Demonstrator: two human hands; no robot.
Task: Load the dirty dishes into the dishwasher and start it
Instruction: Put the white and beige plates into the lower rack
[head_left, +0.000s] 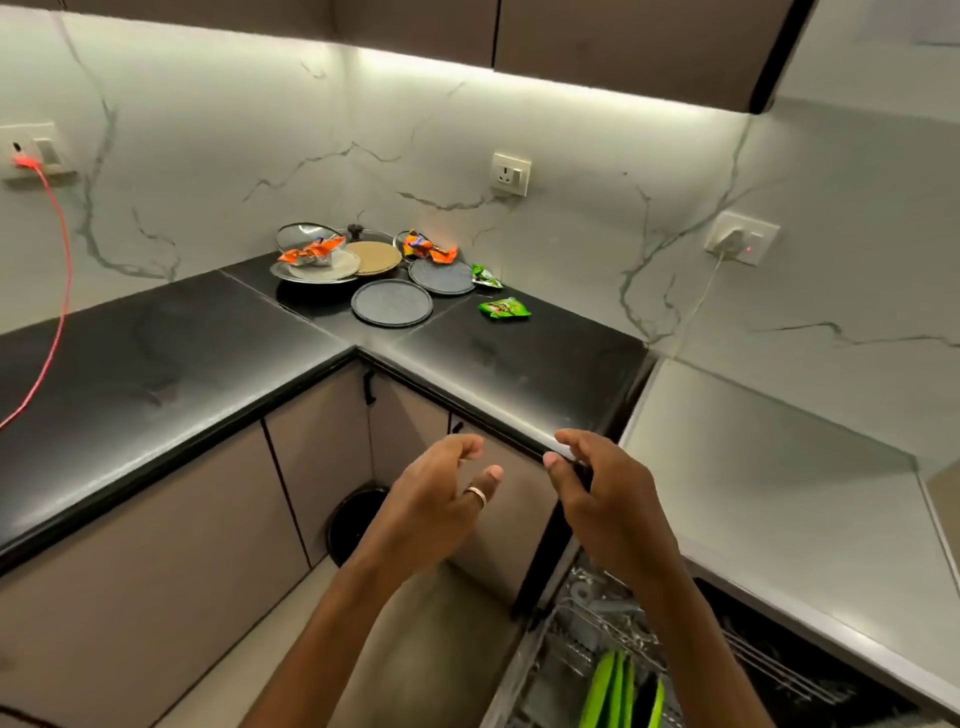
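Plates (391, 303) lie well ahead on the worktop (208, 338), beyond both empty, loosely curled hands, the left hand (441, 499) slightly nearer than the right hand (597, 499).

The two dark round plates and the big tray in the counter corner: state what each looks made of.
Dark round plates: matte grey, finely speckled, no glare, probably stoneware or melamine; the look leaves it open.
Big tray: likely steel, since its thin rim is silvery and mirrors the under-cabinet light.
Both lie on the glossy black countertop, seemingly polished stone.
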